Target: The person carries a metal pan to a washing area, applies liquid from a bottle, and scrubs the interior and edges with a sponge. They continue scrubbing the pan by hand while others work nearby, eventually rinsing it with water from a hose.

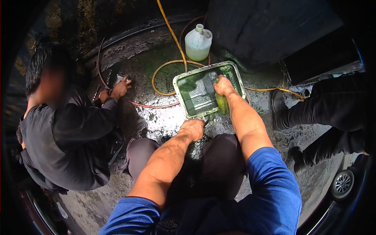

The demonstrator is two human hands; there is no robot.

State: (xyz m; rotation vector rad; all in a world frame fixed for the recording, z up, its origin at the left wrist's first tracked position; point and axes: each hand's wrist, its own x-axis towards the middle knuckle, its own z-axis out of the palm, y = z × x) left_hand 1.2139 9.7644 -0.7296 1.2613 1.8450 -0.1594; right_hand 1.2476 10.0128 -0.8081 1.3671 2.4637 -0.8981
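Observation:
A rectangular metal pan [177, 91] with a rim of bolt holes lies on the wet ground in front of me, greenish liquid and suds inside. My left hand [192, 129] is closed at the pan's near edge, its fingers curled under and mostly hidden. Over the pan's right side, my right hand [224, 85] is wrapped round a yellow-green cloth [222, 104], which hangs down toward the near right part of the pan. Behind the pan stands a white translucent jug [198, 44] with pale green liquid in it.
A co-worker [74, 129] crouches at the left, hands on a small metal part [119, 79]. A yellow hose [171, 29] and a red hose [152, 105] cross the ground. Another person's legs [317, 113] are at the right. A car wheel [342, 184] shows lower right.

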